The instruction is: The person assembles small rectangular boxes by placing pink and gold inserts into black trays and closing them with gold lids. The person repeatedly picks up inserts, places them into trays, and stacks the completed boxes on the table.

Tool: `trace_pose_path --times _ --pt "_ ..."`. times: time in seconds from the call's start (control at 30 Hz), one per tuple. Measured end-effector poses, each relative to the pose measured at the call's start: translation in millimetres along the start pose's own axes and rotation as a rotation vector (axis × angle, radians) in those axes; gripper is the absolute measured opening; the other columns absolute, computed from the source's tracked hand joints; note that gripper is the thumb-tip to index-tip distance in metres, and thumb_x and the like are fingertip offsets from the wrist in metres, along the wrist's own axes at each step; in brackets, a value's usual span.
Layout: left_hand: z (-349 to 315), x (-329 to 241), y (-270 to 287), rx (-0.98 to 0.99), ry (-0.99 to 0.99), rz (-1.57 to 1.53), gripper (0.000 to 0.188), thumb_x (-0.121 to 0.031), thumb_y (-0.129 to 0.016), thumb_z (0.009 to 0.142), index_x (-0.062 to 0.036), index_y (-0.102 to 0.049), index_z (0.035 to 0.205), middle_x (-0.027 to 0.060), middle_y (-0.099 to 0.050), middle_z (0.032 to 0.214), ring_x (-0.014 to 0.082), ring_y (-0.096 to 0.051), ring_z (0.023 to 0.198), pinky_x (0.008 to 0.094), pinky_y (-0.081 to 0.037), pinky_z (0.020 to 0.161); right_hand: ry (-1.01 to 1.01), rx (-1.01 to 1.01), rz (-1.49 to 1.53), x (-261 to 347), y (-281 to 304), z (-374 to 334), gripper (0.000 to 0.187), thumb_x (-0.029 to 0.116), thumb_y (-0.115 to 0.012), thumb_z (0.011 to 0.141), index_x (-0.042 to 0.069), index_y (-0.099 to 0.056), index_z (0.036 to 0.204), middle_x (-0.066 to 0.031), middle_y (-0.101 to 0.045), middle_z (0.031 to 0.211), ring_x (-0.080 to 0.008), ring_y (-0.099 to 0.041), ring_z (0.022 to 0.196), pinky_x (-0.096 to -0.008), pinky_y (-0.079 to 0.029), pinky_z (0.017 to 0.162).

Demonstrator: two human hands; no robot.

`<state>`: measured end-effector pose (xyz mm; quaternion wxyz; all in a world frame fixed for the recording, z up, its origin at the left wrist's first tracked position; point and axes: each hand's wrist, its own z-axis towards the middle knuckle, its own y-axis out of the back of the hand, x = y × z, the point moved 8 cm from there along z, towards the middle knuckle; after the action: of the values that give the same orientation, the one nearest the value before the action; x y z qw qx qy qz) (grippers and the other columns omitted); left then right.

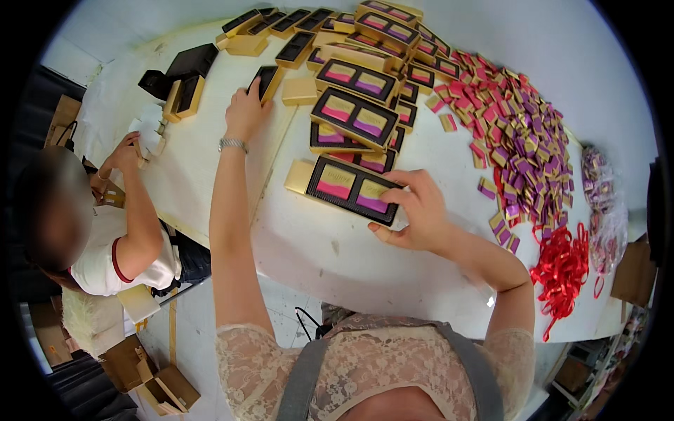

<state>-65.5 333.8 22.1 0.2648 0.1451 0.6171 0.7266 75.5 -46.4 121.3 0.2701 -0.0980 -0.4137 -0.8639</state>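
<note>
My right hand grips the right end of a gold box with a black tray. The tray carries a pink-and-gold wrapped square and a purple-and-gold wrapped square side by side. Thumb and fingers pinch the box from both long sides. Farther off to the left, my left hand is closed on the near end of another gold box, whose visible black tray has no squares in it. Just beyond the right hand's box stands a pile of filled boxes.
Loose pink and purple squares heap at the right, near red ribbons and a plastic bag. Unfilled boxes line the far edge. At the left, a co-worker's hand handles a whitish piece near black trays.
</note>
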Motion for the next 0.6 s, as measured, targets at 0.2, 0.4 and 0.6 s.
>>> trace_pose_path --times 0.2,0.4,0.6 --pt "-72.8 -13.9 45.8 0.175 0.066 0.177 0.052 -0.049 -0.067 0.085 -0.0064 -0.059 0.114 0.0182 -0.063 0.106 0.0356 -0.063 0.100 0.0442 -0.055 0.079 -0.079 -0.267 -0.308 -42.0 41.2 82.5 0.047 0.032 -0.086 0.067 0.008 -0.060 0.098 -0.0107 -0.059 0.103 -0.0300 -0.056 0.093 -0.0404 -0.045 0.078" --pt "49.2 -61.5 81.3 -0.249 -0.513 -0.267 0.046 -0.046 -0.052 0.097 -0.0089 -0.060 0.123 0.0111 -0.062 0.124 0.0332 -0.060 0.110 0.0416 -0.049 0.095 -0.075 -0.204 -0.715 -76.5 28.9 151.5 0.040 0.042 -0.079 0.078 0.009 -0.066 0.097 -0.0103 -0.061 0.108 -0.0318 -0.057 0.098 -0.0430 -0.046 0.084" --pt "171.4 -46.0 -33.7 0.054 -0.373 -0.040 0.057 -0.060 -0.027 0.101 -0.0336 -0.040 0.150 0.0074 -0.023 0.162 0.0356 -0.022 0.148 0.0654 -0.010 0.115 -0.075 0.177 -0.395 -169.0 -82.2 315.3 0.046 0.042 -0.060 0.089 0.006 -0.066 0.117 -0.0207 -0.056 0.132 -0.0422 -0.051 0.124 -0.0459 -0.043 0.104"
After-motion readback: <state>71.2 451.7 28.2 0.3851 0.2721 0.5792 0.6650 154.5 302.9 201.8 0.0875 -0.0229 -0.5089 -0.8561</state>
